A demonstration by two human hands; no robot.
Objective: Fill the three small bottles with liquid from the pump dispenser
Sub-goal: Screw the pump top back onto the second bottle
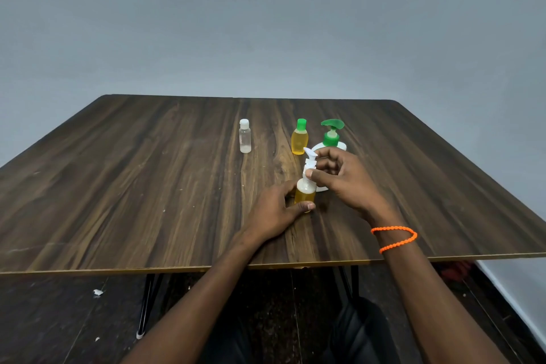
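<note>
A: What were the hands doing?

B: The left hand (273,211) gripped the near bottle (305,193) low on its body, thumb across the front and fingers curled round the far side. The right hand (344,177) was at the bottle's top, its thumb and fingers pinching the white cap (310,158), whose flip lid stood open and tilted up.

A: What couldn't you make out?

B: The pump dispenser (331,136) was half hidden. Its green pump head and a bit of white body showed above the right hand; the rest sat behind the fingers. I couldn't tell whether the cap was screwed on or loose. The near bottle's base was covered by the left thumb.

A: And the arms?

B: Both forearms came up from the bottom edge, bare, meeting over the middle of the table (118,186). The right wrist was lifted off the wood and wore an orange bracelet (396,238); the left wrist lay low on the surface.

A: How many bottles?

B: Three small ones. The held one was part full of yellow liquid. A green-capped bottle (300,137) full of yellow stood just left of the dispenser. A clear bottle (245,136) with a white cap stood well apart to the left, looking nearly empty. One dispenser, two hands.
</note>
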